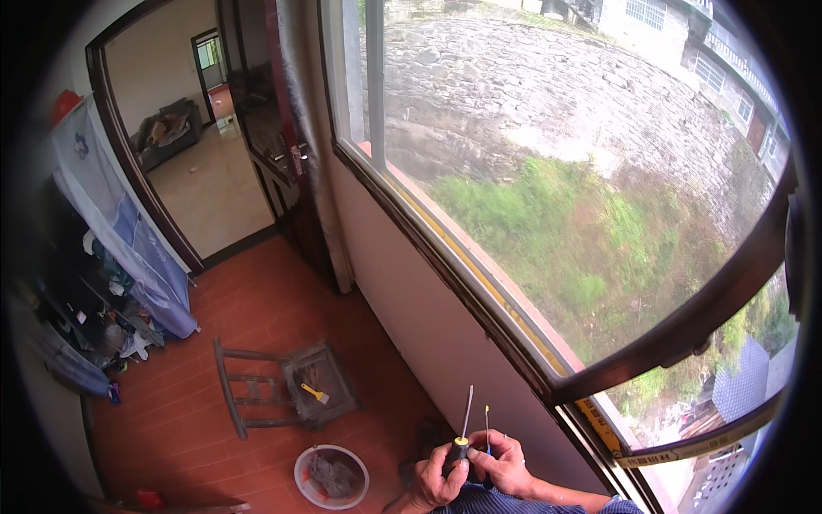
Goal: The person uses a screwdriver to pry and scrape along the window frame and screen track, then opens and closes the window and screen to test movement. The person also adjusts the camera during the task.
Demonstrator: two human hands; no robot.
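Observation:
Close together at the bottom of the view, both my hands are closed on slim tools beside the wall under the window. My left hand (439, 476) grips a screwdriver (466, 420) by its black and yellow handle, with its metal shaft pointing up. Just to the right, my right hand (507, 469) pinches a thin rod (487, 421) with a yellow tip and a bit of blue near the fingers; its exact kind is unclear. The thumbs of the two hands almost meet, and the fingers partly cover both handles.
A wooden chair (320, 411) on the red floor carries a yellow-handled brush (314, 393). Nearer, a white basin (300, 484) holds a grey cloth. An open window sash (685, 330) juts out at right. A door (278, 154) stands open beyond; a curtained rack (141, 240) is at left.

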